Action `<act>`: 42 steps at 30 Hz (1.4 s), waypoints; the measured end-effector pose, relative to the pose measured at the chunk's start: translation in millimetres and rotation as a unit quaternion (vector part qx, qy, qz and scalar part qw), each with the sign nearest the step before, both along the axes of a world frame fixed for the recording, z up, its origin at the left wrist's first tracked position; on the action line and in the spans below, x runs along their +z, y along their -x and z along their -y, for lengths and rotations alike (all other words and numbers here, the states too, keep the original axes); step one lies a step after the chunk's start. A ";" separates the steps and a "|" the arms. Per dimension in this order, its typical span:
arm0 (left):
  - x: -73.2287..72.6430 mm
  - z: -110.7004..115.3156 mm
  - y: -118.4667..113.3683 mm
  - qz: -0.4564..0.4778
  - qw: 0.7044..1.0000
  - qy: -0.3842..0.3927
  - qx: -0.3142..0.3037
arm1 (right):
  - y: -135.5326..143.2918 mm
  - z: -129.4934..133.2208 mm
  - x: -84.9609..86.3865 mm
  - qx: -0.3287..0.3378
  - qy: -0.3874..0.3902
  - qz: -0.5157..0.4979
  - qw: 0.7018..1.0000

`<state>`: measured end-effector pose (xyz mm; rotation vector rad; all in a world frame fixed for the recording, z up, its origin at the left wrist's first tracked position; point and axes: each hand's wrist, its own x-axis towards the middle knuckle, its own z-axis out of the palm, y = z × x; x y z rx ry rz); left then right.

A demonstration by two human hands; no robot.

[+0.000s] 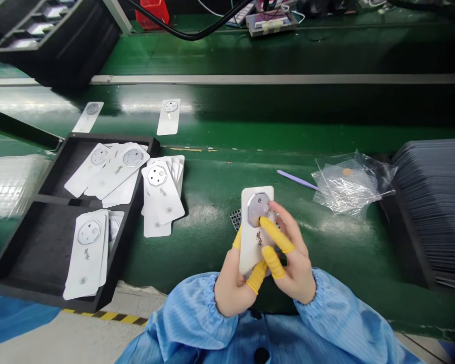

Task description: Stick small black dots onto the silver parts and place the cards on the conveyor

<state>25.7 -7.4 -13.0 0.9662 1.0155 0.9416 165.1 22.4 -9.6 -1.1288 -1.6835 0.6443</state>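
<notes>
My left hand [238, 283], with yellow finger cots, is closed around the lower part of a white phone back panel [251, 247]. The panel carries a grey octagonal camera plate [256, 210] near its top and small dark print below it. My right hand [293, 253], also in yellow cots, has its index fingertip on the lower edge of that plate. Its other fingers are partly bent, and I see nothing held in them. Behind the panel, a dark sheet with rows of round dots [235, 219] is mostly hidden.
A black tray [26, 242] with white panels stands left, beside a panel stack [163, 197]. Two single panels lie farther back, one here [169, 117]. Purple tweezers [296, 179], clear plastic film [349, 187] and a rack of dark sheets [436, 207] are to the right.
</notes>
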 end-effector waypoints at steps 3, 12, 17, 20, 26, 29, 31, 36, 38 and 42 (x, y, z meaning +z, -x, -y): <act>6.6 -10.9 0.0 0.104 0.994 0.011 -0.025 | 2.4 -3.4 -2.1 -0.032 0.096 -0.198 0.975; 8.9 -48.3 22.7 -0.153 0.975 -0.122 0.100 | 18.9 4.6 -11.5 0.013 0.263 -0.333 0.906; -0.5 -37.3 32.4 -0.299 0.910 -0.231 0.168 | 38.8 17.8 -25.6 0.061 0.320 -0.314 0.892; -2.4 -34.1 46.6 -0.291 0.933 -0.140 0.160 | 34.2 19.9 -30.1 0.100 0.285 -0.248 0.920; -6.7 -50.6 100.0 -0.279 0.917 -0.086 0.271 | -21.4 0.7 -49.7 -0.002 0.065 0.146 0.987; -9.6 -53.5 111.3 -0.331 0.909 -0.095 0.235 | -34.8 -4.3 -61.0 0.001 0.013 0.199 0.980; -9.7 -51.6 102.5 -0.346 0.924 -0.050 0.154 | -34.9 -4.2 -59.1 -0.019 0.003 0.165 0.986; -9.0 -43.5 48.0 -0.167 0.986 0.016 -0.014 | -35.0 -5.2 -31.2 0.019 -0.029 0.146 0.989; -10.7 -40.8 31.0 -0.144 0.989 0.014 -0.004 | -37.4 -8.1 -21.6 0.050 -0.029 0.169 0.984; -13.4 -36.3 19.7 -0.136 0.991 -0.004 0.002 | -34.9 -14.3 -14.2 0.052 -0.026 0.149 0.987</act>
